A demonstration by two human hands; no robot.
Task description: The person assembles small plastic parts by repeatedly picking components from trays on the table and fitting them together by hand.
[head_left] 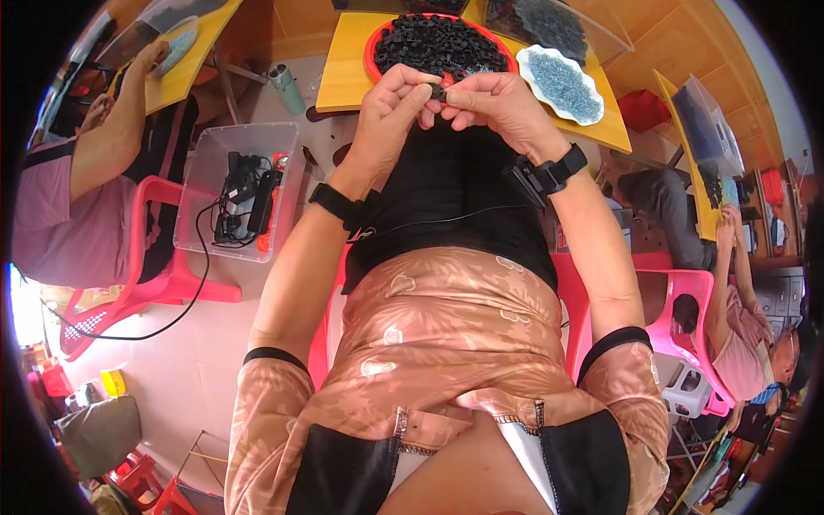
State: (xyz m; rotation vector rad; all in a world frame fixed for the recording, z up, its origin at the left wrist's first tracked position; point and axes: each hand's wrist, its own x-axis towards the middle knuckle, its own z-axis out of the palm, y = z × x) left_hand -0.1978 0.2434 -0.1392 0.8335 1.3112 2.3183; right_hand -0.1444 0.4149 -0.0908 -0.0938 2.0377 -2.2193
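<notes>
Between my two hands, just past the near edge of a red tray, is a small black plastic piece (439, 93). My left hand (395, 107) pinches it from one side with thumb and forefinger. From the other side, the thumb and fingers of my right hand (498, 105) are closed on the same piece. Its finer shape is too small to make out. Behind my hands, the round red tray (371, 53) is heaped with similar black pieces (438, 45). To the right, a white scalloped dish (525, 75) holds many small clear bluish bits (562, 86).
My yellow table (339, 81) carries a clear bin (592, 30) at the back. A clear box (193, 193) with black cables stands left, near a green bottle (286, 90). Co-workers sit on pink chairs (167, 266) at both sides. A cable crosses my lap.
</notes>
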